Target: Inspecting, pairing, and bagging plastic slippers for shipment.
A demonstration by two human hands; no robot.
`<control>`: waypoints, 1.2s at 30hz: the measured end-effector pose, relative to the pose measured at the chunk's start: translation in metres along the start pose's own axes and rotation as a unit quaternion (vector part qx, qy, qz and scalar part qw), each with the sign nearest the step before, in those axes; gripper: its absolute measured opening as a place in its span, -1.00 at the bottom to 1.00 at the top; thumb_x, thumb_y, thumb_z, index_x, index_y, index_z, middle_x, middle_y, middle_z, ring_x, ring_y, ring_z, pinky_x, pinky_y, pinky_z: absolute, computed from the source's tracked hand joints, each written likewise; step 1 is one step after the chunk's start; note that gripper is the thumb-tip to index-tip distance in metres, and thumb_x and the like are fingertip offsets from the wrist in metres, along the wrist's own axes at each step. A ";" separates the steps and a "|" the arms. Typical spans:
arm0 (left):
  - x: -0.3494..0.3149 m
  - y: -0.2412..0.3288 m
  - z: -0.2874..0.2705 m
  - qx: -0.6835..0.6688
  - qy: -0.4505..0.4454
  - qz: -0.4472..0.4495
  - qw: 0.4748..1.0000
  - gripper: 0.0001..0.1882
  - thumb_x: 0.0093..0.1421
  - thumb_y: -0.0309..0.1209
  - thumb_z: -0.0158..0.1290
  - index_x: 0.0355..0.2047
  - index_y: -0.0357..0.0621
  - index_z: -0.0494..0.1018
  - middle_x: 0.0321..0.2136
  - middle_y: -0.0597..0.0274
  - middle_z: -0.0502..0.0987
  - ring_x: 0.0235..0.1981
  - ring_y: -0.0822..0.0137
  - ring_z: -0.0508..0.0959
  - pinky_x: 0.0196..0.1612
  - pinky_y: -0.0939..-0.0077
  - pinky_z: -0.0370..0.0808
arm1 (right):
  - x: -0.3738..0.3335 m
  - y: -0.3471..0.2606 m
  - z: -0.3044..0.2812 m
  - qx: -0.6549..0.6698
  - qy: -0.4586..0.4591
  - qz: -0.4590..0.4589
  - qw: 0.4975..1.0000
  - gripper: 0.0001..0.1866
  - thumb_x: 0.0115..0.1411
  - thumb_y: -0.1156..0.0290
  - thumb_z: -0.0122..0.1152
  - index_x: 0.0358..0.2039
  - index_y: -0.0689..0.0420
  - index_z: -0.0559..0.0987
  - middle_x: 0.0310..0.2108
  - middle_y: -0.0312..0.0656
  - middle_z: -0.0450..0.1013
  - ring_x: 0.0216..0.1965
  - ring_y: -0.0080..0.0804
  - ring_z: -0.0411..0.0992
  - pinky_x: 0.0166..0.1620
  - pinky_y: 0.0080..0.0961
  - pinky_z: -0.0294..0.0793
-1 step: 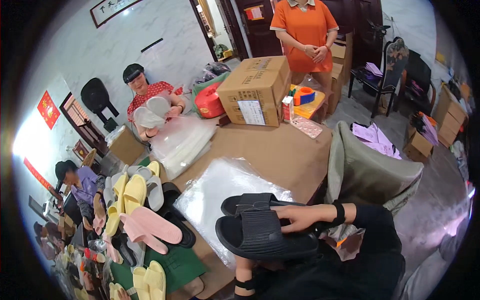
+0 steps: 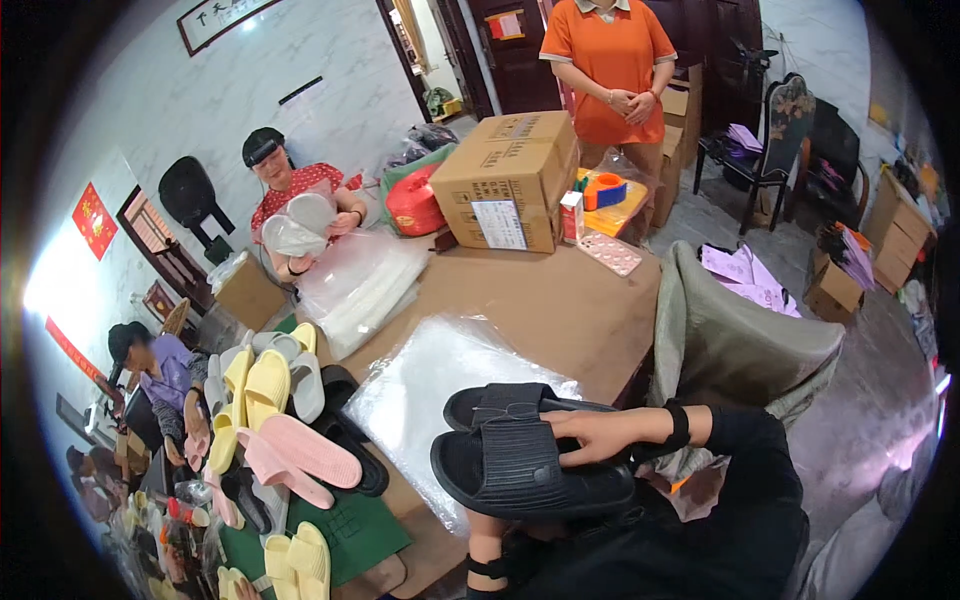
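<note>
A pair of black ribbed slippers [image 2: 520, 450] is held side by side above the near edge of the table, toes to the left. My right hand [image 2: 585, 432] reaches in from the right and grips the pair, its fingers running under the wide straps. From below comes my left hand [image 2: 487, 528], under the nearer slipper; its fingers are hidden behind the sole. Beneath the slippers lies a stack of clear plastic bags [image 2: 430, 385]. Left of it, pink slippers [image 2: 305, 450] and yellow slippers [image 2: 268, 385] are heaped with grey and black ones.
A cardboard box [image 2: 510, 185], red twine roll [image 2: 412, 205] and tape dispenser [image 2: 606, 190] stand at the table's far side. One co-worker [image 2: 300, 205] holds pale slippers over plastic sleeves; another person in orange [image 2: 608, 80] stands behind. A grey-green sack [image 2: 740, 340] is at the right.
</note>
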State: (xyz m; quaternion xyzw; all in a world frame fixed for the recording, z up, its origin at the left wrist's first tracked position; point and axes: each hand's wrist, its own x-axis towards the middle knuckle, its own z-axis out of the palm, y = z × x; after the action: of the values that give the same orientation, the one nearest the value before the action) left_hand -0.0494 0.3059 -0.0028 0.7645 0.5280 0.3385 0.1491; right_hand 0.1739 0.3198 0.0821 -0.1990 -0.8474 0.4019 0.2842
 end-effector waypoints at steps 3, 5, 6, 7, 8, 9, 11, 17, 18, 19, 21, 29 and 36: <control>-0.015 -0.002 0.004 -0.035 0.027 -0.024 0.999 -0.63 0.08 -0.32 0.04 -0.07 -0.07 0.43 -0.13 0.07 0.46 -0.10 -0.03 0.42 -0.01 0.15 0.33 | -0.011 0.001 -0.004 -0.034 -0.033 0.044 0.998 -0.51 0.12 0.41 0.13 0.07 0.23 0.33 0.16 0.07 0.16 0.17 -0.01 0.13 0.22 -0.26 0.07; -0.022 -0.009 0.000 -0.057 0.048 -0.041 0.996 -0.64 0.09 -0.33 0.03 -0.07 -0.08 0.43 -0.13 0.06 0.46 -0.10 -0.04 0.42 -0.01 0.17 0.33 | -0.012 0.000 -0.007 -0.025 -0.054 0.060 0.996 -0.51 0.11 0.41 0.14 0.07 0.23 0.33 0.16 0.06 0.17 0.17 -0.02 0.13 0.22 -0.26 0.07; -0.023 -0.011 -0.003 -0.067 0.061 -0.052 0.995 -0.64 0.09 -0.34 0.03 -0.07 -0.09 0.43 -0.14 0.05 0.46 -0.11 -0.04 0.42 -0.02 0.18 0.33 | -0.012 0.002 -0.008 0.002 -0.073 0.048 0.996 -0.50 0.10 0.42 0.15 0.06 0.24 0.33 0.16 0.05 0.17 0.18 -0.04 0.13 0.22 -0.27 0.07; -0.024 -0.012 -0.005 -0.078 0.074 -0.063 0.992 -0.64 0.09 -0.35 0.03 -0.07 -0.10 0.43 -0.14 0.05 0.46 -0.11 -0.04 0.42 -0.02 0.19 0.33 | -0.011 0.003 -0.010 0.028 -0.092 0.036 0.995 -0.50 0.09 0.44 0.16 0.06 0.24 0.33 0.16 0.04 0.17 0.18 -0.06 0.13 0.22 -0.29 0.07; -0.026 -0.014 -0.009 -0.088 0.088 -0.073 0.989 -0.65 0.09 -0.36 0.03 -0.07 -0.10 0.43 -0.14 0.04 0.47 -0.11 -0.04 0.43 -0.02 0.20 0.34 | -0.011 0.002 -0.010 0.026 -0.094 0.036 0.995 -0.50 0.09 0.44 0.16 0.06 0.24 0.33 0.16 0.04 0.17 0.18 -0.06 0.13 0.22 -0.29 0.07; -0.027 -0.017 -0.011 -0.099 0.100 -0.082 0.987 -0.65 0.10 -0.36 0.03 -0.08 -0.11 0.43 -0.14 0.04 0.47 -0.12 -0.05 0.43 -0.02 0.21 0.34 | -0.011 0.002 -0.008 0.068 -0.109 0.025 0.991 -0.49 0.07 0.46 0.16 0.06 0.24 0.33 0.16 0.03 0.17 0.18 -0.10 0.14 0.22 -0.31 0.07; -0.027 -0.021 -0.016 -0.119 0.126 -0.101 0.980 -0.66 0.10 -0.38 0.03 -0.08 -0.12 0.43 -0.15 0.03 0.47 -0.12 -0.05 0.43 -0.02 0.22 0.34 | -0.010 0.000 -0.007 0.123 -0.128 -0.005 0.984 -0.49 0.06 0.51 0.16 0.07 0.26 0.33 0.15 -0.02 0.20 0.17 -0.20 0.15 0.21 -0.36 0.08; -0.021 -0.053 -0.025 0.086 0.130 -0.007 0.988 -0.74 0.07 -0.47 0.06 -0.19 -0.19 0.48 -0.26 0.08 0.52 -0.26 0.06 0.49 -0.19 0.24 0.40 | -0.007 0.001 0.000 0.170 -0.196 0.011 0.966 -0.54 0.11 0.55 0.10 0.05 0.29 0.33 0.11 -0.06 0.25 0.15 -0.29 0.16 0.19 -0.41 0.09; -0.017 -0.050 -0.026 0.108 0.111 -0.041 0.987 -0.78 0.08 -0.49 0.05 -0.22 -0.20 0.49 -0.33 0.07 0.54 -0.31 0.08 0.50 -0.24 0.27 0.42 | -0.007 0.003 0.002 0.179 -0.215 0.006 0.960 -0.57 0.12 0.57 0.07 0.04 0.30 0.33 0.10 -0.06 0.26 0.15 -0.31 0.16 0.19 -0.43 0.10; -0.016 -0.045 -0.025 0.087 0.143 -0.032 0.985 -0.82 0.13 -0.50 0.02 -0.24 -0.21 0.51 -0.43 0.06 0.55 -0.38 0.08 0.51 -0.31 0.31 0.43 | -0.008 0.009 0.007 0.160 -0.199 0.006 0.967 -0.64 0.17 0.56 0.00 0.01 0.31 0.35 0.06 -0.03 0.29 0.11 -0.27 0.22 0.16 -0.41 0.14; -0.016 -0.036 -0.030 0.061 0.141 -0.047 0.987 -0.81 0.14 -0.50 0.01 -0.23 -0.21 0.51 -0.42 0.05 0.55 -0.38 0.08 0.51 -0.30 0.30 0.43 | -0.009 0.016 0.006 0.121 -0.200 0.035 0.972 -0.66 0.19 0.54 -0.03 -0.01 0.32 0.36 0.04 -0.01 0.30 0.09 -0.23 0.24 0.15 -0.40 0.15; -0.013 0.002 -0.052 0.024 0.115 -0.033 0.993 -0.73 0.21 -0.49 -0.08 -0.09 -0.26 0.45 -0.31 -0.05 0.53 -0.30 0.06 0.52 -0.23 0.31 0.43 | -0.014 0.027 0.006 -0.245 -0.057 0.010 0.968 -0.84 0.03 0.45 0.04 -0.37 0.23 0.46 -0.27 -0.07 0.35 -0.12 -0.09 0.33 0.06 -0.18 0.21; -0.012 0.014 -0.050 -0.022 0.116 -0.037 0.992 -0.70 0.18 -0.50 -0.05 -0.06 -0.27 0.42 -0.20 -0.06 0.50 -0.20 0.03 0.50 -0.13 0.29 0.42 | -0.016 0.025 0.010 -0.346 -0.028 0.086 0.934 -0.81 -0.03 0.40 0.08 -0.38 0.18 0.50 -0.21 -0.11 0.38 -0.07 -0.15 0.34 0.01 -0.23 0.25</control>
State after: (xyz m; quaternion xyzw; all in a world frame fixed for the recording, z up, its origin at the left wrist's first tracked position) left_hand -0.0760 0.2828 0.0367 0.6962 0.5623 0.4307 0.1163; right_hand 0.1820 0.3199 0.0520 -0.3456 -0.9214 0.1116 0.1382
